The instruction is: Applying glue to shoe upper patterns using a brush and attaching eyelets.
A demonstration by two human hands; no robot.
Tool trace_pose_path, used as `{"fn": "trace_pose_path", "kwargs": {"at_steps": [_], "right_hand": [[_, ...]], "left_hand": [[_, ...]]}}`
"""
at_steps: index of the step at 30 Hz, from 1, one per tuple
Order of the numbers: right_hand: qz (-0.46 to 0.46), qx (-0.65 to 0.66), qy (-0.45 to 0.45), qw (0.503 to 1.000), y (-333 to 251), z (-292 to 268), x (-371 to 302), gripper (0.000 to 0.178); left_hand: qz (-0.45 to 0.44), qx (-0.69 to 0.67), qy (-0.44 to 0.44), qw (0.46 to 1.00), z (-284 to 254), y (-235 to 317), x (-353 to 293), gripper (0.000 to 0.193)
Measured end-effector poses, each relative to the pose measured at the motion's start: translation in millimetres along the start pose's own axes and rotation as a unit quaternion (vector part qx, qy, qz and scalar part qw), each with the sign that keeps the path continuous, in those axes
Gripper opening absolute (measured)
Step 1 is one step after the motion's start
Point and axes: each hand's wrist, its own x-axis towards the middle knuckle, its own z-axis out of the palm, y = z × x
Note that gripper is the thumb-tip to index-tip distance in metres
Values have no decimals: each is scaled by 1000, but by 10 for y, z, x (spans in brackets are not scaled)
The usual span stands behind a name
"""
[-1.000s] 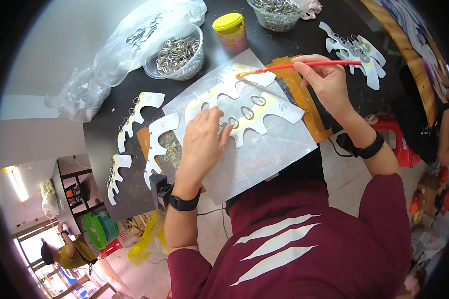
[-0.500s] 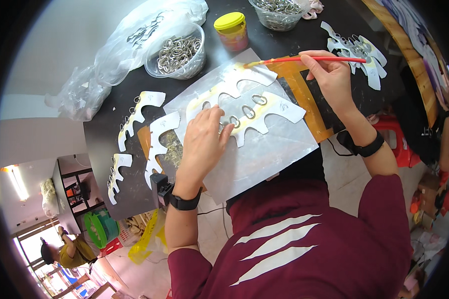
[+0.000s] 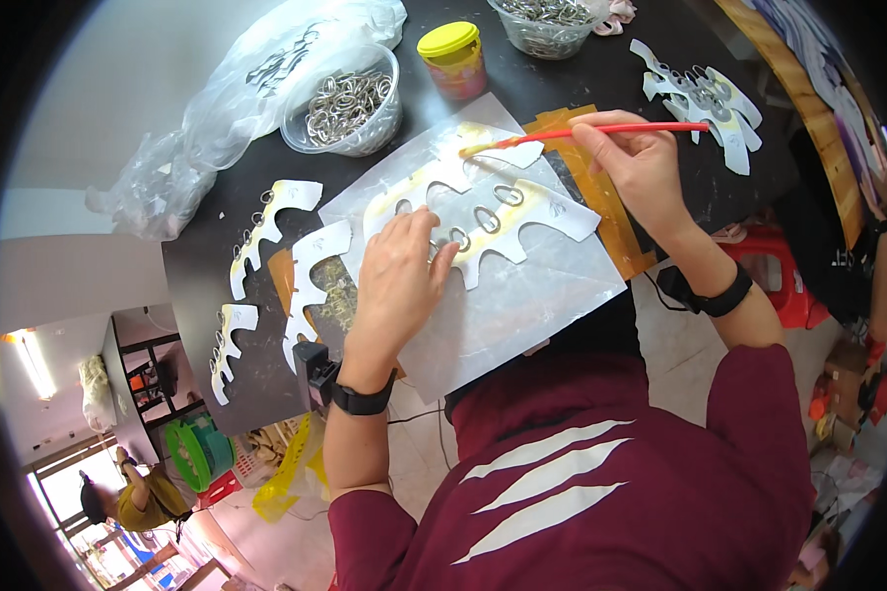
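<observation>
My right hand [image 3: 636,172] pinches a thin red brush [image 3: 537,138] whose yellowish tip touches the upper scalloped white piece [image 3: 434,172]. Below that lies a second scalloped white piece [image 3: 552,215], its edge smeared yellow, with several oval metal rings [image 3: 486,219] along it. Both rest on a translucent sheet [image 3: 522,305]. Spread over the left ends of the pieces, my left hand [image 3: 399,271] presses down with fingers apart, hiding what is under it. Just left of it lies another white piece [image 3: 320,251].
A tub of metal rings [image 3: 350,108], a yellow-lidded pot [image 3: 452,59] and another ring tub [image 3: 547,30] line the table's far side. Ringed white pieces lie at left [image 3: 256,236] and in a pile at right [image 3: 710,103]. A plastic bag [image 3: 207,118] sits far left.
My right hand and the brush have moved left and slightly down, drawing the tip along the upper white piece. My left hand stays put.
</observation>
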Motion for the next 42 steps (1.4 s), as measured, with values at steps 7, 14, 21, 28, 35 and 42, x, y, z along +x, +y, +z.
{"fn": "trace_pose_path", "kwargs": {"at_steps": [7, 14, 21, 28, 35, 42], "right_hand": [[-11, -34, 36, 999, 41, -86, 47, 13], [4, 0, 5, 1000, 47, 13, -25, 13], [2, -55, 69, 996, 48, -78, 22, 13], [22, 1, -6, 1000, 13, 90, -44, 16], [-3, -2, 22, 1000, 26, 117, 7, 14], [-8, -9, 44, 999, 26, 181, 39, 13]], "left_hand": [[11, -4, 11, 1000, 17, -17, -3, 28], [9, -5, 10, 1000, 11, -18, -7, 29], [10, 2, 12, 1000, 22, -21, -3, 28], [21, -11, 17, 1000, 12, -29, -6, 28], [14, -3, 16, 1000, 18, -17, -7, 29], [9, -9, 12, 1000, 20, -19, -6, 29]]}}
